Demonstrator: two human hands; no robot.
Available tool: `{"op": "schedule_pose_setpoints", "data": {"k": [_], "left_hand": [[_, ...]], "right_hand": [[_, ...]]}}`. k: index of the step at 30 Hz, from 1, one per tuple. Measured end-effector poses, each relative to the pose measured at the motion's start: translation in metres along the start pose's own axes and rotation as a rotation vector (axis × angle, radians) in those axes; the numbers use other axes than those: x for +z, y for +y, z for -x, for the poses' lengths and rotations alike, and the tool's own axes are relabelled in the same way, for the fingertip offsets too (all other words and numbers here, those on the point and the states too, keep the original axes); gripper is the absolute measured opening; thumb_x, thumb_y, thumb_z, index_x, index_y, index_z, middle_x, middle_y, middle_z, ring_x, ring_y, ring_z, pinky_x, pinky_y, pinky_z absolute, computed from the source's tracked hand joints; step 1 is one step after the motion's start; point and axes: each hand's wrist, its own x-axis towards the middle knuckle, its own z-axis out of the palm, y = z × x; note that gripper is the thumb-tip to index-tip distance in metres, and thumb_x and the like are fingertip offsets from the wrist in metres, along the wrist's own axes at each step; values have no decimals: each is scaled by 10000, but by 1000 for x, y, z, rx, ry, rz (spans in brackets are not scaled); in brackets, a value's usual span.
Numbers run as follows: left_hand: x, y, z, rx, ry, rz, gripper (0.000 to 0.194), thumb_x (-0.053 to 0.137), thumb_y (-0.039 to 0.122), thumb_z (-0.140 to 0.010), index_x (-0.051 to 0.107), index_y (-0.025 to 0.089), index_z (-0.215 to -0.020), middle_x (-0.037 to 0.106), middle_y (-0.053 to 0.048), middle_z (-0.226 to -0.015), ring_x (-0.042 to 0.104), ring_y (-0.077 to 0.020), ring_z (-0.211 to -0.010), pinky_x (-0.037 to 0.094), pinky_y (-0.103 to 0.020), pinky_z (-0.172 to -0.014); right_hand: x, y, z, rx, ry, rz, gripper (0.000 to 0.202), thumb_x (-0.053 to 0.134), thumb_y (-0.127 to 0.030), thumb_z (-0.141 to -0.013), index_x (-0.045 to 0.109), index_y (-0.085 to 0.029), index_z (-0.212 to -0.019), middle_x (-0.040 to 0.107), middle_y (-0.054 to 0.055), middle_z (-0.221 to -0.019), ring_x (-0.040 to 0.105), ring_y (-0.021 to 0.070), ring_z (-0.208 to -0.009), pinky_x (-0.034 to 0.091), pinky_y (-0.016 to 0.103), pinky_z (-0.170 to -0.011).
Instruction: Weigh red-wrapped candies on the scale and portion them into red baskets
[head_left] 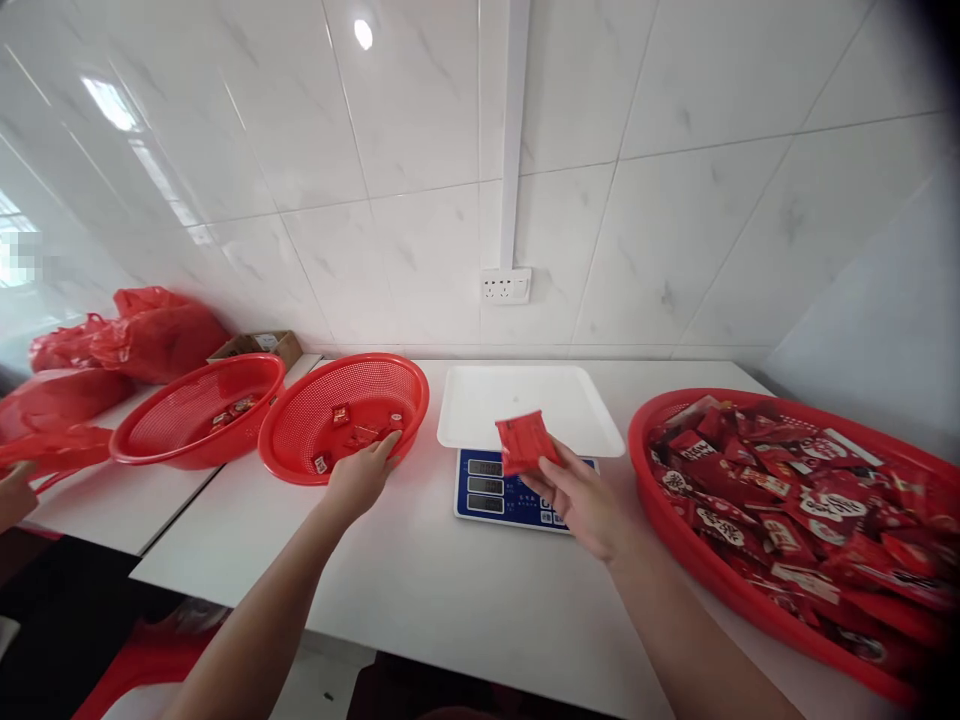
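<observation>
My right hand (581, 490) holds a small red packet (523, 440) up over the front of a weighing scale (491, 490) with a white tray (469, 400). Thumb and fingers are closed on the packet's lower right edge. My left hand (364, 483) is closed over the front right rim of a red perforated basket (292, 410); part of its fingers is hidden. A few small red packets (341, 414) lie scattered inside that basket. On the right stands a large red basket (641, 440) heaped with red and white printed packets (787, 500).
Another red basket (187, 455) with a few packets stands at left, before a cardboard box (289, 347). Red plastic bags (161, 335) sit at the far left. Another person's hand (15, 495) shows at the left edge. A tiled wall with a socket (506, 287) backs the white table (405, 570).
</observation>
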Motion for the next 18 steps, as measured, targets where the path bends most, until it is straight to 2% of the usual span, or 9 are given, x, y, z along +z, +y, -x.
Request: {"op": "schedule_pose_setpoints", "data": {"k": [2,4,6,8,10,12,14,16,18], "left_hand": [[4,-10,-1,0,67,-57,451,301,268,-914,405,220,-1350,649,-119,-1120,659,-265,-834,491,-343,-634],[9,-25,-2,14,158,-103,435,316,227,-902,461,199,-1311,674,-110,-1063,654,-261,-842,496,-359,-692],[15,-40,-1,30,259,-115,409,334,197,-887,528,154,-1244,695,-112,-976,647,-264,-854,487,-389,-772],[21,-49,1,55,385,-112,379,360,190,-876,577,114,-1177,700,-123,-918,642,-271,-875,453,-427,-870],[25,-48,3,84,536,-86,367,398,228,-877,576,102,-1172,679,-153,-999,608,-303,-995,386,-483,-962],[25,-37,5,127,676,4,393,451,287,-875,537,118,-1219,619,-176,-1143,517,-335,-1150,316,-530,-1018],[21,-17,7,197,776,151,428,507,310,-860,503,141,-1253,579,-177,-1206,454,-328,-1224,306,-524,-1037],[17,9,7,283,835,297,430,548,284,-843,497,165,-1253,591,-157,-1184,477,-295,-1209,356,-481,-1022],[12,38,6,369,851,406,415,570,259,-831,506,194,-1236,607,-128,-1158,514,-270,-1172,417,-440,-980]], "right_hand": [[10,-5,-11,-12,11,176,790,582,-463,-821,115,-375,-1453,298,34,-1494,415,226,-1281,357,416,-1055],[15,-4,-8,-50,29,401,842,568,-474,-825,12,-392,-1453,106,20,-1548,284,235,-1354,317,445,-1072],[12,0,5,-113,5,568,781,550,-461,-837,76,-382,-1453,77,19,-1551,232,241,-1374,331,452,-1062],[0,1,24,-176,2,666,656,530,-447,-850,227,-371,-1427,130,18,-1541,281,249,-1354,385,434,-1029],[-22,-9,43,-248,100,776,563,528,-437,-848,355,-352,-1377,183,12,-1528,327,260,-1332,411,415,-1013],[-53,-30,60,-286,268,934,528,526,-429,-845,407,-322,-1349,274,21,-1498,358,266,-1314,406,406,-1020],[-87,-55,71,-174,405,1111,525,484,-404,-865,378,-295,-1368,398,50,-1435,464,262,-1238,425,409,-997],[-118,-75,77,32,383,1373,495,421,-379,-886,399,-245,-1362,460,75,-1393,508,263,-1196,435,397,-976],[-139,-85,77,181,300,1566,472,465,-352,-854,482,-223,-1308,542,82,-1318,545,273,-1150,462,376,-928]]}}
